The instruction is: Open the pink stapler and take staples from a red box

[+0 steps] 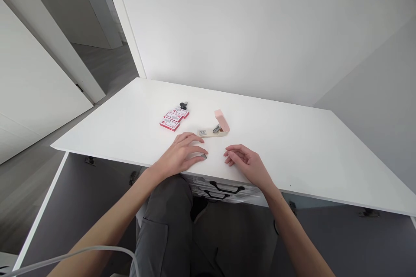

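My left hand [180, 153] rests over the white tabletop. Its thumb and index finger pinch a small grey strip of staples [204, 156]. Just beyond those fingers lies a stapler [221, 121] with a pink top and a cream base, its top swung up and the metal inside exposed. To the right, my right hand [243, 160] hovers low over the table with loosely curled fingers, and nothing shows between them. It is apart from the stapler and from my left hand.
Several small red-and-white boxes [172, 117] overlap on the table to the left of the stapler. A small black object [183, 105] lies behind them. The white table [292, 138] meets a wall at its back. Drawers with black handles [226, 188] sit under its front edge.
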The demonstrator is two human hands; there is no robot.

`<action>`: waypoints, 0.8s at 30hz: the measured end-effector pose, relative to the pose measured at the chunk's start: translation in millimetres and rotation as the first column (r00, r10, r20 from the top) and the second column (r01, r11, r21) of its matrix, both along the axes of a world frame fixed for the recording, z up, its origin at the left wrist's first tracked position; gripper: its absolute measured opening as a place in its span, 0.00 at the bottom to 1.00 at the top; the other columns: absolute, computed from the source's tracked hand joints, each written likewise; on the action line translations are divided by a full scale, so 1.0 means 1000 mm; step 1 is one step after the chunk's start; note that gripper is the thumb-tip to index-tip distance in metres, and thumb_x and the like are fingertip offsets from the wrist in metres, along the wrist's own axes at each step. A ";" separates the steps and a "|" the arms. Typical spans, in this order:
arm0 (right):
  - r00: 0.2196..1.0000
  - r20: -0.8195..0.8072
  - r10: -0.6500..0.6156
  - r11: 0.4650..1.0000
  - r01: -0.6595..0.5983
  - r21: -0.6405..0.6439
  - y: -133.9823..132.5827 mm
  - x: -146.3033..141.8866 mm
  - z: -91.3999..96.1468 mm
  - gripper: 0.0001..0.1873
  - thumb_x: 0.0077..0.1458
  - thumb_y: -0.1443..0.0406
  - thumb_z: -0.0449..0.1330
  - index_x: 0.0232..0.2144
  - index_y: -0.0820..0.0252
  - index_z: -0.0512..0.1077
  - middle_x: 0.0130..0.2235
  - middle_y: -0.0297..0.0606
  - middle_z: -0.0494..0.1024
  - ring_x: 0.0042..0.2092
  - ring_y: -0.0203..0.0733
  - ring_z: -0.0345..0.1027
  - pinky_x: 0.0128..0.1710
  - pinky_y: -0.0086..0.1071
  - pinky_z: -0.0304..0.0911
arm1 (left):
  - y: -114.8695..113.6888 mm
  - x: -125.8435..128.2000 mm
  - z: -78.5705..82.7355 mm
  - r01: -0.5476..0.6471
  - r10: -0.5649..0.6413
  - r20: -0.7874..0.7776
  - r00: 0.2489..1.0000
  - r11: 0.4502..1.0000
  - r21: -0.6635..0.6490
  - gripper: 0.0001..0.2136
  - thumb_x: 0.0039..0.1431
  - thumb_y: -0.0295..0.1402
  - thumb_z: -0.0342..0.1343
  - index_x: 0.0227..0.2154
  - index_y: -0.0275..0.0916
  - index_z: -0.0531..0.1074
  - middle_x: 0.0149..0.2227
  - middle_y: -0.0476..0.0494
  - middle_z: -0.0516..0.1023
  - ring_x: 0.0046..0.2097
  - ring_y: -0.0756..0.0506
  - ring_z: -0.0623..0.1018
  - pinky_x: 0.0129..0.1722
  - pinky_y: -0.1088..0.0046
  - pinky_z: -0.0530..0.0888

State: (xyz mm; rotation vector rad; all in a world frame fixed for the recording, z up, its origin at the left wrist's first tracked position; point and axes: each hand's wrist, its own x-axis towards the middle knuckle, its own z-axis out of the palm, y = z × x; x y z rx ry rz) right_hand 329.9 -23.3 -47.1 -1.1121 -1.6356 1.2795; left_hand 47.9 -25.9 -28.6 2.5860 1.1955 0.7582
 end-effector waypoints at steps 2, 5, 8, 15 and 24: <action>1.000 0.003 -0.001 1.000 0.001 -0.002 0.000 0.000 0.000 0.20 0.63 0.47 0.62 0.46 0.55 0.76 0.42 0.42 0.83 0.39 0.44 0.78 0.45 0.43 0.76 | 0.001 0.001 0.000 0.000 0.000 0.016 1.000 1.000 -0.025 0.08 0.68 0.41 0.59 0.43 0.50 0.82 0.55 0.43 0.77 0.60 0.37 0.71 0.62 0.54 0.67; 1.000 0.006 -0.003 1.000 0.004 -0.008 0.000 0.000 0.001 0.20 0.63 0.47 0.62 0.45 0.55 0.76 0.42 0.42 0.83 0.39 0.44 0.78 0.45 0.43 0.77 | 0.002 0.001 -0.001 -0.010 0.011 0.038 0.999 0.999 -0.035 0.08 0.68 0.41 0.59 0.41 0.47 0.81 0.52 0.42 0.78 0.58 0.38 0.72 0.59 0.55 0.69; 1.000 0.007 -0.005 1.000 0.005 -0.007 -0.001 -0.001 0.001 0.20 0.64 0.47 0.62 0.45 0.55 0.76 0.42 0.42 0.83 0.39 0.44 0.78 0.45 0.42 0.76 | 0.002 0.000 -0.004 -0.022 0.024 0.057 0.998 0.999 -0.037 0.09 0.71 0.41 0.56 0.43 0.44 0.78 0.50 0.42 0.79 0.54 0.40 0.75 0.57 0.58 0.71; 1.000 0.010 0.000 1.000 0.000 -0.002 0.000 0.000 0.000 0.19 0.64 0.47 0.62 0.45 0.55 0.76 0.42 0.42 0.83 0.39 0.44 0.78 0.45 0.42 0.76 | 0.007 0.000 -0.008 -0.070 0.074 0.068 0.995 0.996 -0.055 0.13 0.74 0.40 0.48 0.40 0.42 0.76 0.47 0.41 0.78 0.49 0.41 0.76 0.52 0.59 0.73; 1.000 0.018 -0.003 1.000 0.003 -0.001 -0.001 0.000 0.003 0.20 0.64 0.47 0.61 0.45 0.55 0.76 0.42 0.42 0.83 0.39 0.45 0.78 0.45 0.44 0.76 | 0.009 0.006 -0.014 -0.295 0.305 -0.078 0.949 0.948 0.124 0.16 0.74 0.37 0.42 0.37 0.40 0.74 0.43 0.36 0.74 0.46 0.37 0.73 0.48 0.53 0.72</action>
